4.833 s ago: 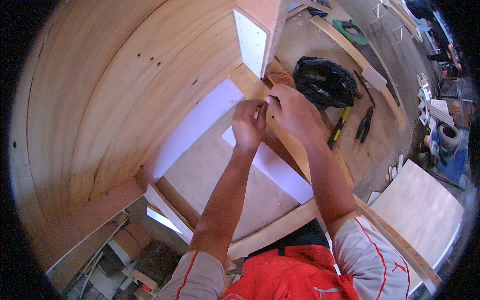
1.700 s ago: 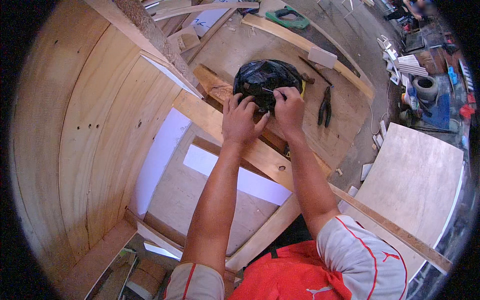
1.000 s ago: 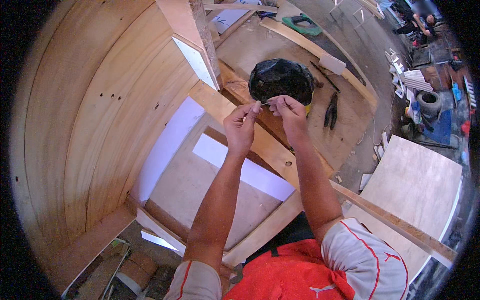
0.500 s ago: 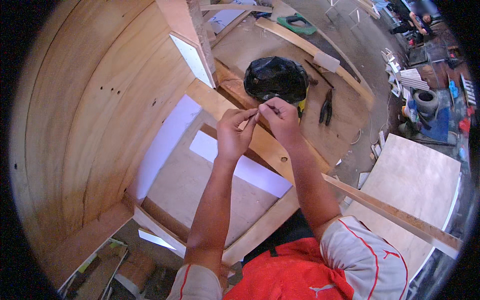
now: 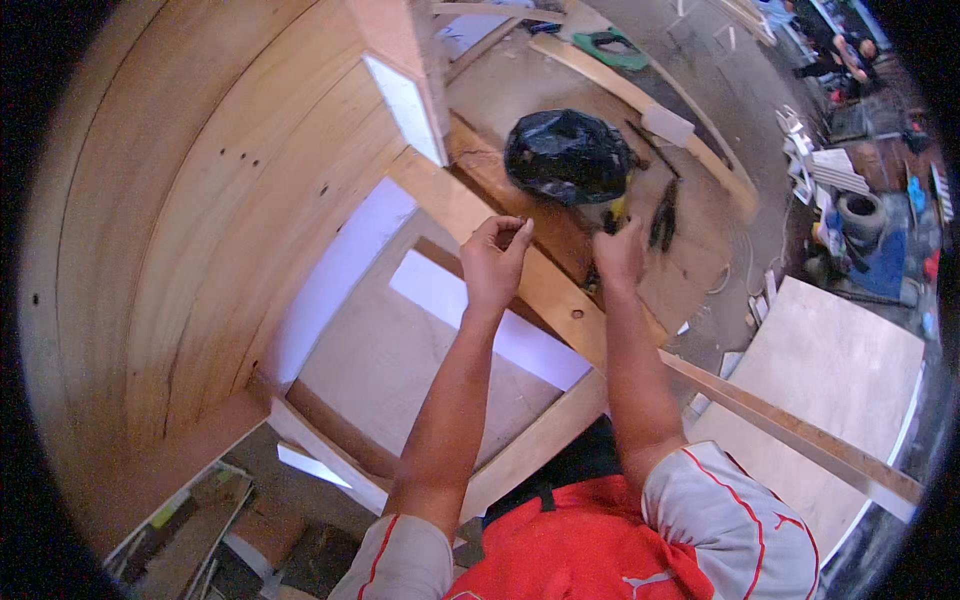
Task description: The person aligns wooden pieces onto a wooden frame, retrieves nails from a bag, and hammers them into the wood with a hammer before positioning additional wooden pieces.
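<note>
My left hand (image 5: 494, 268) is held over the light wooden rail (image 5: 440, 195) of a frame, thumb and fingertips pinched together. A tiny dark tip shows at the pinch, too small to name. Beyond the rail, my right hand (image 5: 621, 260) is at a yellow-and-black tool (image 5: 614, 212), partly hidden behind it. Blur hides how its fingers lie on the tool. A black plastic bag (image 5: 568, 157) sits just past both hands. Dark-handled pliers (image 5: 663, 215) lie to the right of my right hand.
A tall plank panel (image 5: 200, 220) rises at my left. White strips (image 5: 345, 275) line the frame. A green-handled saw (image 5: 610, 48) and a long wooden strip (image 5: 590, 75) lie farther off. A pale board (image 5: 810, 370) is at right; a person (image 5: 848, 60) is in the far background.
My hands were together at the fingertips; now they are apart. The right hand has moved right to the yellow-and-black tool, while the left stays pinched above the rail. The view has shifted slightly.
</note>
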A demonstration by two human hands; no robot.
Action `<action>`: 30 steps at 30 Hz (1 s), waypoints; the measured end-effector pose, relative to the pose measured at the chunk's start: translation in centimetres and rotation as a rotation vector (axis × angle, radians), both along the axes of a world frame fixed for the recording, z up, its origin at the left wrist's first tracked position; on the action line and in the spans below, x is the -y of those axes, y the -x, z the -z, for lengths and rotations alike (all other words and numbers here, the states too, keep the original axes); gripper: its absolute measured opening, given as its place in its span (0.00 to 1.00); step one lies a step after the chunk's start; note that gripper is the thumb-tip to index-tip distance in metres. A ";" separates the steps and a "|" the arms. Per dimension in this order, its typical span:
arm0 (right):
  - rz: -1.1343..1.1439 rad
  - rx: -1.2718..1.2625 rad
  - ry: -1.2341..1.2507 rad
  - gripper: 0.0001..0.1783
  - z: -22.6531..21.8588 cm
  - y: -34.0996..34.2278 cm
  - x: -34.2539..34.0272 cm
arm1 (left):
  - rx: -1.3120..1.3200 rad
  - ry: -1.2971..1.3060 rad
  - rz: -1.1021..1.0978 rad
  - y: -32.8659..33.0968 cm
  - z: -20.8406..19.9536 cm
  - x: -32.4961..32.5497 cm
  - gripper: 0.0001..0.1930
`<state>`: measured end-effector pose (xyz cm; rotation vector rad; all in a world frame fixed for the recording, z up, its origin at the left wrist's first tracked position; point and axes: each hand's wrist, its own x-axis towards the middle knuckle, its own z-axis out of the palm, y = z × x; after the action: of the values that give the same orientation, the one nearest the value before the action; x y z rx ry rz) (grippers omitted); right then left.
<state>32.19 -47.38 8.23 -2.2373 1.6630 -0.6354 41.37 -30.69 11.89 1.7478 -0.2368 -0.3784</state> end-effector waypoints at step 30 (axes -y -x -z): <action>-0.816 0.090 -0.612 0.23 -7.5 1.2 -11.4 | 0.635 -0.332 -0.278 -15.9 7.4 -5.9 0.12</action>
<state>30.98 -35.93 15.68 -2.0911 0.6345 -0.0035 57.22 -24.77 4.53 2.1590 -0.3911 0.3729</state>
